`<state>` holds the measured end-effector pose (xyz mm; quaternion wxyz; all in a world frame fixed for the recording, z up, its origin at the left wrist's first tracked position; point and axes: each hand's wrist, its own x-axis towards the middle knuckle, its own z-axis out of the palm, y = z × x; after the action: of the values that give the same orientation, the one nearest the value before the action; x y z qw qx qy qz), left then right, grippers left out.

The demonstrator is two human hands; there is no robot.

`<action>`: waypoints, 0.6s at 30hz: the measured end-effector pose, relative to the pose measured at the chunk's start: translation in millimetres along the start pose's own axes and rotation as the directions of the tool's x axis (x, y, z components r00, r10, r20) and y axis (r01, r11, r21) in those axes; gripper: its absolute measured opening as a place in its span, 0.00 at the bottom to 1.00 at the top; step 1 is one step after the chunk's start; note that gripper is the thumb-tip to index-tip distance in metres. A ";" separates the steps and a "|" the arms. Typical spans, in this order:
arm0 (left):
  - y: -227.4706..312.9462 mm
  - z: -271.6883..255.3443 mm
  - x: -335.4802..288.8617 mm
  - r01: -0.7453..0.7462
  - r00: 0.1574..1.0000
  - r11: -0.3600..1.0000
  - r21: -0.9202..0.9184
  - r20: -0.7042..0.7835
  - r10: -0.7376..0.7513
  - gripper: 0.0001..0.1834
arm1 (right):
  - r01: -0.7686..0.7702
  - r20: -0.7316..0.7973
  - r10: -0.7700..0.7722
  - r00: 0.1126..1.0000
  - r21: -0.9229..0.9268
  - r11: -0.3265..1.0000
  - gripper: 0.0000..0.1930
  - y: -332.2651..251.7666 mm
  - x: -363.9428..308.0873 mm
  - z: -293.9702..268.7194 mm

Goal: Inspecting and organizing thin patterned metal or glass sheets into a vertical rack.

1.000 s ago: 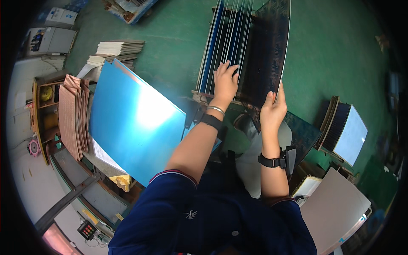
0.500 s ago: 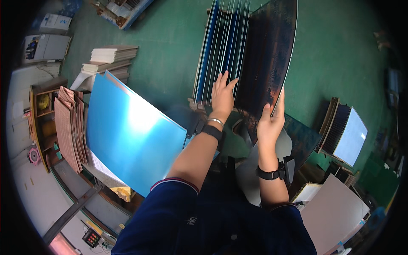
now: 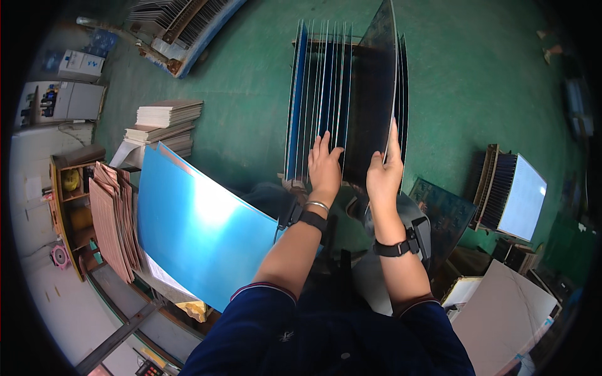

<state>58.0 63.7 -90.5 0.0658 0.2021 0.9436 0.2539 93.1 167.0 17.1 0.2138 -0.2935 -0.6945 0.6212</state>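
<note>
Several thin panels stand on edge in a rack [image 3: 293, 182] in front of me, their edges facing up. My right hand [image 3: 384, 175] pinches the near edge of a large dark panel [image 3: 375, 94], thumb on its left face and fingers on its right. That panel stands upright among the others and rises higher than they do. My left hand [image 3: 325, 168] is open, fingers spread, over the near ends of the blue-faced panels [image 3: 326, 81]; whether the fingertips touch them I cannot tell. Both wrists carry black straps with small devices.
At my left lies a large shiny blue sheet [image 3: 194, 219] beside brown corrugated boards [image 3: 113, 219]. Behind them is a stack of pale boards [image 3: 166, 116]. A dark panel [image 3: 442, 213] leans at my right, near another loaded rack [image 3: 514, 194] and a pale board [image 3: 501, 313].
The dark panel has moved left and now stands more upright in the rack, my right hand moving with it. Several panels now show to its right. My view has shifted slightly.
</note>
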 end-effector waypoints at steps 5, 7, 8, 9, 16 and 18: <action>17.4 2.5 -2.5 0.001 1.000 0.999 0.046 0.031 -0.003 0.09 | -0.057 0.057 0.083 0.995 -0.358 0.932 0.34 57.8 7.8 8.3; 13.6 10.9 -4.7 -0.043 0.996 0.993 0.106 0.078 0.034 0.09 | 0.120 0.079 -0.097 0.992 -0.385 0.915 0.33 85.5 2.0 7.6; 8.8 10.1 -6.6 -0.041 0.991 0.985 0.166 0.134 0.019 0.09 | 0.053 0.111 -0.013 0.994 -0.371 0.927 0.32 83.4 -4.7 8.8; 4.6 9.4 -7.4 -0.045 0.982 0.974 0.223 0.189 0.002 0.09 | 0.059 0.115 -0.017 0.993 -0.367 0.929 0.32 80.9 -10.6 8.1; 27.3 -49.0 -0.9 0.069 0.986 0.995 -0.072 0.156 -0.057 0.04 | -0.026 0.216 0.087 0.973 -0.273 0.962 0.28 68.7 -49.8 -32.0; 38.8 -84.9 -2.3 0.018 0.996 0.934 -0.358 0.088 0.014 0.05 | -0.034 0.225 0.103 0.969 -0.291 0.956 0.27 73.5 -52.9 -50.4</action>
<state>54.4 54.9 2.4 0.1440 0.1969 0.8778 0.4123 175.9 172.6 -45.1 0.0628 -0.2688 -0.7866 0.5524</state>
